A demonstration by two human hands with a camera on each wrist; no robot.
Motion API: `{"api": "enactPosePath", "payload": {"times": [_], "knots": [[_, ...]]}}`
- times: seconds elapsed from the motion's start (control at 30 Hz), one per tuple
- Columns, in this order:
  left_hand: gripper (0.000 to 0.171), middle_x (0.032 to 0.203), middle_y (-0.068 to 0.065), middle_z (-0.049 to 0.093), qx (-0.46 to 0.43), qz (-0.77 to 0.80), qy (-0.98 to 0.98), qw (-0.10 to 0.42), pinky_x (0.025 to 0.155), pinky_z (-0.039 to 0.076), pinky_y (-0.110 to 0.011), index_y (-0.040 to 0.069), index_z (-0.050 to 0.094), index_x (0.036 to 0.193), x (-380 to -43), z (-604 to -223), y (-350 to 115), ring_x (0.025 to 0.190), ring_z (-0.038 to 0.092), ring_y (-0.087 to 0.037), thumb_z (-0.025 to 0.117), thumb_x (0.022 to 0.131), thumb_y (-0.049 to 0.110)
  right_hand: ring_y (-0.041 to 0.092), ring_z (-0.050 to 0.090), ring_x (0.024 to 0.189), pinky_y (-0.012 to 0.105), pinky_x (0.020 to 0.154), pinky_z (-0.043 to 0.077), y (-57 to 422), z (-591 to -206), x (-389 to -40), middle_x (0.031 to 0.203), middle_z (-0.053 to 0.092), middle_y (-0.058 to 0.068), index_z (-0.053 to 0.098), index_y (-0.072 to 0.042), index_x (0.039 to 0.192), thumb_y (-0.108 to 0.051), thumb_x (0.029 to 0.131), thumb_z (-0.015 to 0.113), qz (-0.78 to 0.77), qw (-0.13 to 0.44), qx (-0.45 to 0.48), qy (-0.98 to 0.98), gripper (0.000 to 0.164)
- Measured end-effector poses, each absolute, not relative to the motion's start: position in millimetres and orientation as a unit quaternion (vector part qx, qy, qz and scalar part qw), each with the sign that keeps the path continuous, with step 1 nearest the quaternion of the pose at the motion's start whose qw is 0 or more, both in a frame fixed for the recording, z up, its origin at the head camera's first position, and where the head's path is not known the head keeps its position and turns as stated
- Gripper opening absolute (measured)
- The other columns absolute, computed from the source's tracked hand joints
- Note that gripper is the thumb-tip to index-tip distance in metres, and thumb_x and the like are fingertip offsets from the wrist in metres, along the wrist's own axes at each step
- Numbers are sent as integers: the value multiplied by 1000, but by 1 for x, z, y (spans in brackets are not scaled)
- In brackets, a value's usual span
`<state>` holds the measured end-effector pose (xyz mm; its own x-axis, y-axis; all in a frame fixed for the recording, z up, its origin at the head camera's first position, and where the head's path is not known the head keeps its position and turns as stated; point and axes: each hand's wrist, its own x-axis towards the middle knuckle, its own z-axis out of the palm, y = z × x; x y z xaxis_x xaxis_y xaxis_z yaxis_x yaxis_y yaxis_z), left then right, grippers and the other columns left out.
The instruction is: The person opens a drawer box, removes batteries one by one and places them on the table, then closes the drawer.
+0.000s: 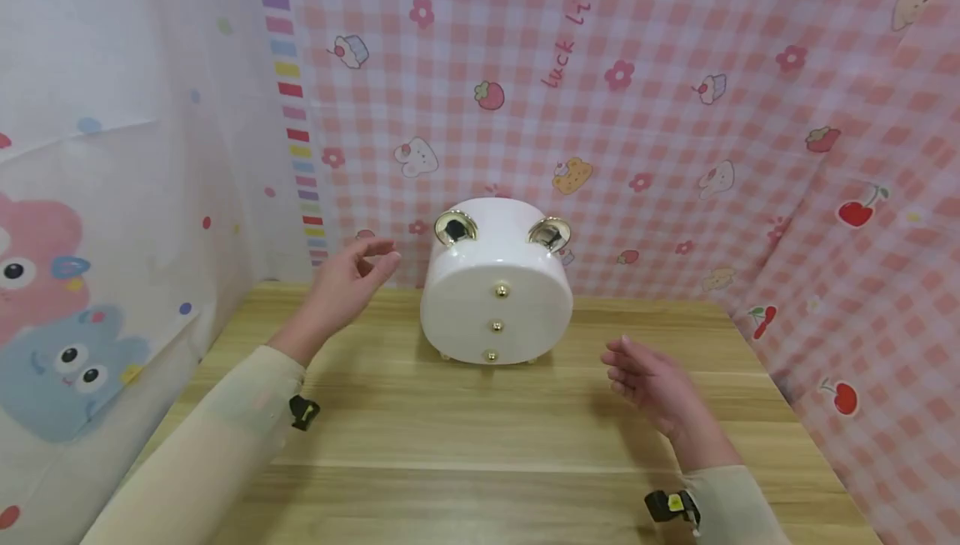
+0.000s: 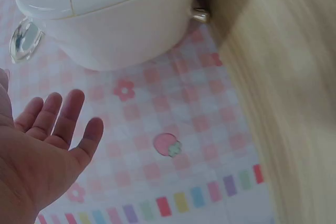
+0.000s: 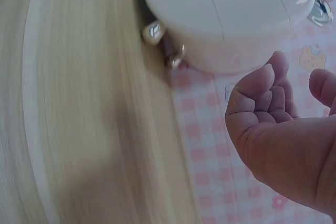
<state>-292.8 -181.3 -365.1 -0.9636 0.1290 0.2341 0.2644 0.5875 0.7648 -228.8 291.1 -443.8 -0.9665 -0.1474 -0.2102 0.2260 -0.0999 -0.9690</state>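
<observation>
- The box (image 1: 468, 312), white and rounded, stands upright at the centre of the head view, touched by neither hand. Its knobs (image 1: 497, 326) face the person, probably so the front is easy to reach; seams between them suggest drawers.
- Two gold ears (image 1: 455, 230) sit on top; small feet (image 3: 153, 33) hold its base off the table, likely for steadiness.
- The left hand (image 1: 345, 282), left of the box, is in the air, empty, its fingers loosely bent and the thumb apart.
- The right hand (image 1: 652, 378), lower right of the box, is empty too: fingers curled loosely together, thumb away from them.
- Both palms turn inward, perhaps to leave the front unblocked.
- The table (image 1: 450, 437) is pale, streaked wood.
- Pink checked cloth (image 1: 450, 137) covers the back and right; white cloth (image 1: 150, 220) with cartoon prints hangs at left.
</observation>
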Motion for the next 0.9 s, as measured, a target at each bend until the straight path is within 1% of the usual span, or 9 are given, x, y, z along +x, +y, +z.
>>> {"api": "enactPosePath", "payload": {"times": [0.07, 0.17, 0.27, 0.33, 0.43, 0.57, 0.67, 0.73, 0.9], "knots": [[66, 153, -9, 62, -120, -443, -885, 85, 82, 59, -41, 16, 56, 153, -299, -359, -173, 114, 65, -29, 56, 106, 63, 6, 69, 91, 24, 84, 60, 286, -444, -229, 102, 78, -11, 77, -27, 104, -41, 114, 51, -751, 134, 21, 646, 31], [62, 153, -10, 62, -128, -443, -882, 94, 93, 60, -51, 16, 58, 152, -306, -351, -162, 124, 65, -33, 59, 106, 58, 6, 69, 90, 25, 85, 60, 278, -444, -230, 102, 78, -10, 77, -26, 104, -40, 114, 50, -759, 145, 12, 634, 32], [58, 151, -9, 63, -126, -443, -882, 99, 107, 55, -57, 17, 61, 149, -312, -343, -151, 136, 60, -34, 61, 106, 56, 6, 69, 90, 25, 84, 60, 270, -443, -231, 102, 79, -10, 78, -26, 103, -39, 114, 50, -764, 154, 8, 626, 33], [58, 150, -7, 64, -120, -442, -884, 97, 112, 51, -58, 18, 61, 149, -316, -340, -144, 140, 57, -34, 61, 106, 56, 6, 70, 90, 25, 84, 60, 265, -442, -232, 101, 79, -10, 78, -26, 102, -39, 115, 50, -766, 159, 5, 623, 33], [60, 148, -11, 65, -119, -443, -883, 100, 115, 49, -58, 14, 60, 150, -322, -338, -135, 140, 58, -35, 63, 105, 54, 6, 70, 89, 24, 83, 60, 258, -441, -233, 100, 79, -11, 78, -26, 101, -38, 115, 49, -769, 167, 1, 617, 34], [66, 149, -18, 63, -113, -454, -878, 99, 115, 49, -57, 13, 58, 152, -330, -338, -123, 139, 58, -38, 67, 102, 56, 6, 69, 88, 24, 83, 60, 249, -439, -234, 99, 80, -10, 78, -25, 101, -37, 115, 49, -770, 175, -2, 613, 35], [68, 153, -17, 61, -102, -468, -873, 88, 117, 47, -58, 16, 58, 152, -332, -339, -115, 143, 55, -37, 69, 100, 59, 7, 69, 88, 24, 82, 59, 242, -438, -235, 99, 80, -9, 78, -23, 102, -37, 115, 51, -771, 180, -4, 610, 33], [69, 154, -15, 60, -104, -472, -871, 87, 119, 45, -57, 16, 59, 152, -333, -338, -110, 146, 54, -36, 70, 99, 59, 7, 69, 88, 25, 82, 59, 238, -437, -235, 100, 80, -8, 78, -22, 102, -37, 114, 51, -771, 185, -7, 609, 32], [68, 150, -14, 64, -104, -471, -871, 94, 119, 46, -53, 12, 59, 150, -333, -336, -99, 144, 56, -35, 72, 99, 55, 8, 68, 90, 25, 84, 59, 227, -434, -238, 103, 79, -7, 75, -20, 106, -37, 114, 52, -765, 192, -14, 615, 30]]}}
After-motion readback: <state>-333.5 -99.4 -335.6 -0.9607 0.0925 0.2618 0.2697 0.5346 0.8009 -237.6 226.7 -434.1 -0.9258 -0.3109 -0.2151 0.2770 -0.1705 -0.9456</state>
